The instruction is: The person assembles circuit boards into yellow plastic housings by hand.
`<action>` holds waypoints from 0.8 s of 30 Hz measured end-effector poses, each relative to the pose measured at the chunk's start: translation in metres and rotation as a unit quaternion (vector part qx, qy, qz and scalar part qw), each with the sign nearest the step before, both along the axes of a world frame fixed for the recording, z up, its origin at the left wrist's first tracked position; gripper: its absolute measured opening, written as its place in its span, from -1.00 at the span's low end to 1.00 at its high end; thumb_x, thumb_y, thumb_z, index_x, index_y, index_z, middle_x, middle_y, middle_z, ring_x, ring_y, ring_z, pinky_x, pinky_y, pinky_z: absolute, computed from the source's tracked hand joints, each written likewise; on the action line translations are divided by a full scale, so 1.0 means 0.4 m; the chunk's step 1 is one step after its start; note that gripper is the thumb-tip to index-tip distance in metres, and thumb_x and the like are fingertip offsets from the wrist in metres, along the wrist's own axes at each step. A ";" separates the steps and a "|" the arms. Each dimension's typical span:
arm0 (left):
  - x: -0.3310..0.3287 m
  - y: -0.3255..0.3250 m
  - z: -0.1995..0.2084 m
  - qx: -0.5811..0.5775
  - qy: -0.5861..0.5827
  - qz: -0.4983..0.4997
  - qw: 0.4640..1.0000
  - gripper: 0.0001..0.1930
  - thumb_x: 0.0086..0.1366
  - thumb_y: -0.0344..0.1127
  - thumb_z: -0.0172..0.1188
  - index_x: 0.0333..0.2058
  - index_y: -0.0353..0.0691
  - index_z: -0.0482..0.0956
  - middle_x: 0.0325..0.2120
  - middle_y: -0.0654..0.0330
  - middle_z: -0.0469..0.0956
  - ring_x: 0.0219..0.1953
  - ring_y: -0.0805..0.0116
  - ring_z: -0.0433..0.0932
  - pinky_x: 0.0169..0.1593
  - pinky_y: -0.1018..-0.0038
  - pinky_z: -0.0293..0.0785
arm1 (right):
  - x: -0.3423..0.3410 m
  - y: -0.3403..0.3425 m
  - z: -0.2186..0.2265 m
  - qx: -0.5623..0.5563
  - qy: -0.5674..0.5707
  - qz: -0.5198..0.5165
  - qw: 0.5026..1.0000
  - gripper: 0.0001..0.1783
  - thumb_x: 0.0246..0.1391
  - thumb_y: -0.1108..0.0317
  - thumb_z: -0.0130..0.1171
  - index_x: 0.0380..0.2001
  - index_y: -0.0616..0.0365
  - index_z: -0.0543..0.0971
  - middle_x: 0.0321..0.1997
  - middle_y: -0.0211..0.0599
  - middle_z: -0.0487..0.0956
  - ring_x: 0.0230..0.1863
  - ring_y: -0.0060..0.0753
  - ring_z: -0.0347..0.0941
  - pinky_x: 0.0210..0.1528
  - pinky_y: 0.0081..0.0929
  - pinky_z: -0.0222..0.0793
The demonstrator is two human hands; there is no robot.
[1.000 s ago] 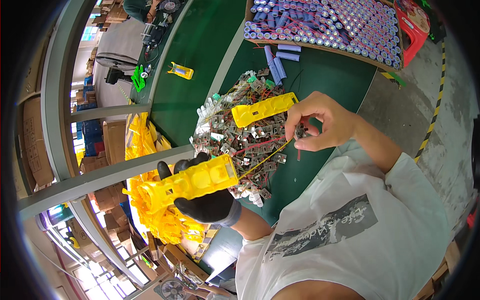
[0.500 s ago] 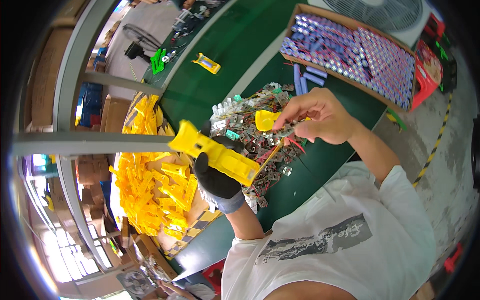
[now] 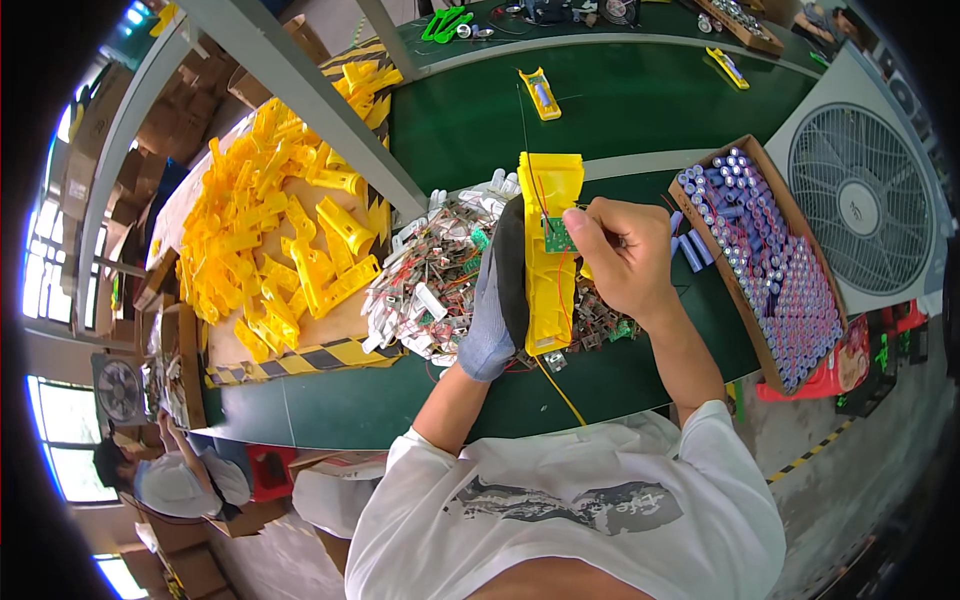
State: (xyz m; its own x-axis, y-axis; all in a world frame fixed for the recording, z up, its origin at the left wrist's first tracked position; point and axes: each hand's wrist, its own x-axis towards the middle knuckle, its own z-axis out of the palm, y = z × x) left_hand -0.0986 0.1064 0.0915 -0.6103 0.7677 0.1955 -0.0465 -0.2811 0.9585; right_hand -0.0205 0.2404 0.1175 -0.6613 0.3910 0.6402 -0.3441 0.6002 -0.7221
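From where I stand, the person's left hand [image 3: 508,270], in a dark glove, has its fingers wrapped around the yellow shell [image 3: 546,318], which is held lengthwise above the table [image 3: 330,418]. The bare right hand [image 3: 628,250] is curled, with its thumb at the edge of a green circuit board [image 3: 556,236] lying in the shell; whether these fingers pinch the board or only press it, I cannot tell. A thin red wire [image 3: 561,290] loops below the board. In my opinion, it is good to keep the shell steady from behind, to push the board evenly by its edges, and to lead the wire inside the walls, so that nothing becomes trapped or pulls at the joints.
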 end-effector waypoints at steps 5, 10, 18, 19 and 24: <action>0.009 0.027 0.037 0.001 0.028 -0.002 1.000 -0.55 0.45 -0.08 -0.20 0.15 -0.28 0.25 -0.11 0.14 0.45 -0.11 0.45 0.45 -0.01 0.48 0.38 | -0.015 0.012 -0.018 -0.051 0.021 0.002 0.998 -0.58 0.10 0.30 0.17 -0.76 0.28 0.40 -0.82 -0.43 0.29 -0.75 -0.73 0.09 -0.69 -0.61 -0.05; 0.004 0.036 0.032 0.022 0.061 0.011 0.998 -0.55 0.44 -0.11 -0.16 0.14 -0.30 0.25 -0.16 0.19 0.45 -0.19 0.50 0.45 -0.10 0.51 0.41 | -0.017 0.024 -0.024 -0.052 0.009 0.002 0.999 -0.58 0.10 0.32 0.17 -0.77 0.27 0.38 -0.82 -0.45 0.26 -0.74 -0.74 0.07 -0.69 -0.62 -0.06; -0.012 0.047 0.008 0.087 -0.181 0.051 0.978 -0.58 0.43 -0.11 -0.14 0.13 -0.23 0.23 -0.19 0.16 0.46 -0.21 0.42 0.51 -0.15 0.46 0.48 | -0.011 0.043 -0.032 -0.057 0.062 0.108 0.991 -0.53 0.10 0.15 0.17 -0.75 0.24 0.41 -0.80 -0.47 0.34 -0.75 -0.72 0.16 -0.68 -0.65 0.01; -0.031 0.041 0.002 0.121 -0.222 0.046 0.966 -0.58 0.42 -0.09 -0.14 0.13 -0.21 0.22 -0.20 0.14 0.47 -0.22 0.37 0.52 -0.16 0.43 0.49 | -0.011 0.041 -0.028 -0.075 0.123 0.236 0.961 -0.51 0.12 0.09 0.11 -0.74 0.23 0.43 -0.79 -0.45 0.37 -0.74 -0.68 0.21 -0.67 -0.65 0.06; -0.065 0.028 0.017 0.206 -0.134 0.086 0.966 -0.40 0.37 0.02 -0.09 0.22 -0.25 0.11 -0.20 0.05 0.49 -0.18 0.23 0.52 -0.08 0.32 0.46 | -0.008 0.053 -0.042 -0.138 0.105 0.179 0.968 -0.49 0.21 0.03 -0.07 -0.58 0.26 0.51 -0.63 -0.32 0.49 -0.60 -0.59 0.37 -0.49 -0.64 0.26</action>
